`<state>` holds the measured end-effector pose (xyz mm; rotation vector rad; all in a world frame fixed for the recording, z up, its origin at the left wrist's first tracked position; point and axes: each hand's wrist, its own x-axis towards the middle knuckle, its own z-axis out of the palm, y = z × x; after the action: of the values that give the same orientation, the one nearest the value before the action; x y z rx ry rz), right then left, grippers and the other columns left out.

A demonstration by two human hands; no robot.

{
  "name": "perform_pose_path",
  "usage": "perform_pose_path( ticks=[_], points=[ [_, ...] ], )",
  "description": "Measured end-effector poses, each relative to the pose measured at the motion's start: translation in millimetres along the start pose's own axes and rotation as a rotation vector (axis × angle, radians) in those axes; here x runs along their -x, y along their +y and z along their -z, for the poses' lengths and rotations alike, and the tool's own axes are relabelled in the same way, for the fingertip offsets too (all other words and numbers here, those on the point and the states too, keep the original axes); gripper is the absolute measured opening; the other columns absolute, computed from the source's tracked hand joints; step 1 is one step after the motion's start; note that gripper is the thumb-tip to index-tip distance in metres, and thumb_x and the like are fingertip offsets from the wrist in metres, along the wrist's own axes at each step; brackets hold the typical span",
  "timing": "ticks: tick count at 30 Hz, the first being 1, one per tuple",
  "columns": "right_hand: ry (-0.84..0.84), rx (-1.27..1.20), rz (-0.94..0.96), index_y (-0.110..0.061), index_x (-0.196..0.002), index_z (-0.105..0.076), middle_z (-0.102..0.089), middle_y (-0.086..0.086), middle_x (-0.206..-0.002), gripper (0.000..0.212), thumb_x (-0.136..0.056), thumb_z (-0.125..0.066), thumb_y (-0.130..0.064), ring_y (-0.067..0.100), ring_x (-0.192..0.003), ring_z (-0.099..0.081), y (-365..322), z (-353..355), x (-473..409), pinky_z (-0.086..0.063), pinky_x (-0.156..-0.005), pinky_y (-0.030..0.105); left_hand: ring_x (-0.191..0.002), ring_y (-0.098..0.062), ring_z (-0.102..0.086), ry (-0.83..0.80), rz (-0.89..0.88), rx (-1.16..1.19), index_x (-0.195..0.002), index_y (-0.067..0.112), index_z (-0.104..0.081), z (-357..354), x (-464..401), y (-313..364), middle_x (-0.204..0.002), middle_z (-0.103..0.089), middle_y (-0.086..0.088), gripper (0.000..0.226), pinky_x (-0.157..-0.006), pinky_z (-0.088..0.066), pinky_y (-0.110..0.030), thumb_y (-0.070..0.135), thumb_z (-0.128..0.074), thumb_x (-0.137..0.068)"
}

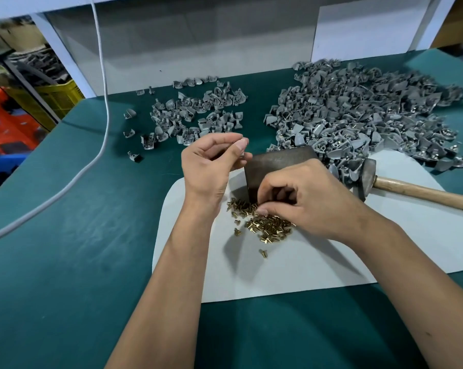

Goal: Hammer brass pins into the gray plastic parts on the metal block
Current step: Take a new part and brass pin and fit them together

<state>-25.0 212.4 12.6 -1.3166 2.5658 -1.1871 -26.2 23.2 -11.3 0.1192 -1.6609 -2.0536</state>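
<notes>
A dark metal block stands on a pale mat in the middle of the table. In front of it lies a heap of small brass pins. My right hand reaches down onto the far edge of that heap, its thumb and fingertips curled and pinching at the pins. My left hand hovers just left of the block and pinches a small gray plastic part between thumb and fingers; most of the part is hidden. A hammer with a wooden handle lies on the mat to the right.
A large heap of gray plastic parts covers the far right of the green table. A smaller heap of parts lies at the far middle. A white cable hangs on the left. Coloured crates stand beyond the left edge.
</notes>
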Motion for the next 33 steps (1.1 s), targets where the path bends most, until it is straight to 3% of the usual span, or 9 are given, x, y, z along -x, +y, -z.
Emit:
perform_pose_path(
  ticks=[3, 7, 11, 15, 22, 27, 33],
  points=[
    [0.004, -0.001, 0.014, -0.017, -0.08, -0.075, -0.071, -0.008, -0.071, 0.011, -0.083, -0.085, -0.019, 0.013, -0.068, -0.066, 0.0, 1.3, 0.0, -0.053, -0.064, 0.036, -0.067, -0.024, -0.072, -0.013, 0.003, 0.018, -0.092, 0.006, -0.076, -3.1, 0.2, -0.1, -0.085, -0.077, -0.015, 0.011, -0.065, -0.057, -0.026, -0.004, -0.072, -0.09],
    [0.118, 0.001, 0.076, -0.017, -0.081, -0.076, -0.069, -0.009, -0.074, 0.011, -0.082, -0.085, -0.023, 0.013, -0.07, -0.064, -2.6, 2.8, -1.6, -0.052, -0.064, 0.032, -0.081, -0.029, -0.074, -0.046, 0.063, 0.075, -0.106, -0.001, -0.073, -2.0, -0.5, 1.0, -0.099, -0.075, -0.021, 0.02, -0.077, -0.06, -0.029, -0.011, -0.061, -0.094],
    [0.305, -0.175, -0.035, -0.015, -0.085, -0.078, -0.069, -0.01, -0.067, 0.006, -0.083, -0.083, -0.014, 0.011, -0.06, -0.066, 1.3, 2.3, -1.2, -0.05, -0.056, 0.021, -0.087, -0.03, -0.074, -0.139, 0.034, 0.064, -0.118, 0.0, -0.07, -3.5, 2.8, 3.5, -0.107, -0.074, -0.023, 0.035, -0.085, -0.061, -0.034, -0.018, -0.062, -0.089],
    [0.374, -0.375, -0.146, -0.009, -0.091, -0.078, -0.069, 0.006, -0.067, 0.009, -0.087, -0.077, -0.001, 0.009, -0.051, -0.062, 4.6, 2.8, 0.1, -0.05, -0.047, 0.019, -0.084, -0.026, -0.075, -0.203, 0.01, 0.026, -0.112, 0.0, -0.071, -6.9, 7.3, 5.8, -0.101, -0.076, -0.02, 0.03, -0.08, -0.061, -0.032, -0.015, -0.067, -0.087],
    [0.434, -0.268, -0.156, -0.013, -0.099, -0.08, -0.074, -0.003, -0.076, 0.02, -0.09, -0.072, 0.003, 0.011, -0.063, -0.07, 8.1, 4.9, -1.6, -0.057, -0.058, 0.021, -0.086, -0.027, -0.074, -0.307, -0.03, -0.086, -0.106, -0.003, -0.074, -9.2, 11.0, 7.4, -0.097, -0.077, -0.018, 0.025, -0.083, -0.063, -0.037, -0.013, -0.074, -0.083],
    [0.534, -0.141, -0.115, -0.018, -0.112, -0.066, -0.073, -0.008, -0.083, 0.035, -0.084, -0.076, 0.0, 0.009, -0.083, -0.073, 8.7, 8.1, -3.5, -0.06, -0.079, 0.027, -0.085, -0.027, -0.076, -0.369, -0.04, -0.152, -0.103, 0.006, -0.077, -13.2, 13.9, 8.3, -0.095, -0.079, -0.014, 0.026, -0.084, -0.063, -0.037, -0.008, -0.077, -0.081],
    [0.553, -0.139, -0.099, -0.017, -0.11, -0.062, -0.073, -0.009, -0.081, 0.036, -0.083, -0.077, 0.001, 0.008, -0.084, -0.073, 8.5, 5.9, -3.6, -0.058, -0.078, 0.02, -0.081, -0.023, -0.076, -0.372, -0.045, -0.185, -0.101, 0.009, -0.079, -17.8, 16.7, 10.4, -0.092, -0.079, -0.012, 0.027, -0.084, -0.063, -0.037, -0.009, -0.077, -0.081]
  ],
)
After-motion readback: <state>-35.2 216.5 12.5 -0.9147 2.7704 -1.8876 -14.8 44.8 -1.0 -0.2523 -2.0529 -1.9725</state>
